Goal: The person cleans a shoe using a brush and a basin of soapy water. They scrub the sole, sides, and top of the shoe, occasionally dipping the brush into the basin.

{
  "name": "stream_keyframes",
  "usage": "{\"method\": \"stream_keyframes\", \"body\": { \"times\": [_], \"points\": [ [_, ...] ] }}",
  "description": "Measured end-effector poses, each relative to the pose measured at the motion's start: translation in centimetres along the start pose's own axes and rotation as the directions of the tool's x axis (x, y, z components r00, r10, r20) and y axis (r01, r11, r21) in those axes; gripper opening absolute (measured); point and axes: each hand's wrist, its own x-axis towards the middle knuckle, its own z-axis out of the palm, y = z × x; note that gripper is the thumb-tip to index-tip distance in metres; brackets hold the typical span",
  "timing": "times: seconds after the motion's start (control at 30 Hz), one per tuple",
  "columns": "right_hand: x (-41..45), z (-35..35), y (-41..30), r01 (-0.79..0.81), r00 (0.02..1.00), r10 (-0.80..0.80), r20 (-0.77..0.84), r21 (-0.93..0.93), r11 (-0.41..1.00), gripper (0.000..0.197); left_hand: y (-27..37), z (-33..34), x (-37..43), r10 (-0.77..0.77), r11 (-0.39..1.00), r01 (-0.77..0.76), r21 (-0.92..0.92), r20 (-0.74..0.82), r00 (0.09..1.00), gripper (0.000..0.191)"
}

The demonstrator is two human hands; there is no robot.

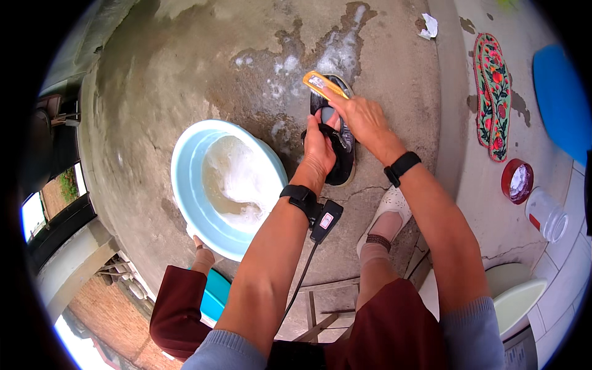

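A black shoe with a pale sole edge rests on the wet concrete, toe pointing away from me. My left hand grips it at the opening, fingers partly inside near the grey insole. A yellow scrubbing brush is in my right hand, lying across the toe of the shoe. Its bristles are mostly hidden beneath the handle. White suds show along the shoe's side. Left of the shoe stands a light blue plastic basin holding cloudy, foamy water.
Soapy wet patches spread beyond the shoe. Two embroidered insoles lie on the right ledge, near a red lid with white powder and a clear plastic jar. Crumpled paper lies farther off. A teal container sits behind the basin.
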Motion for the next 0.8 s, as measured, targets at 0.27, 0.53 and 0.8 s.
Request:
{"method": "stream_keyframes", "body": {
  "times": [0.27,0.53,0.8],
  "points": [
    [-4.0,1.0,-3.4,0.078,0.985,-0.037,0.168,-0.25,0.965,0.044,2.3,-1.8,-0.4,0.068,0.998,-0.068,0.002,-0.061,0.996,0.048],
    [-0.6,-0.1,-0.8,-0.032,0.998,0.03,-0.057,-0.033,0.999,0.037,1.8,0.3,-0.4,0.011,0.999,-0.007,0.045,-0.083,0.996,0.051],
    [0.6,1.1,1.2,-0.024,0.996,0.021,-0.088,-0.035,0.999,0.039,0.8,1.2,-0.7,0.021,0.994,-0.013,0.109,-0.069,0.997,0.052]
  ]
}}
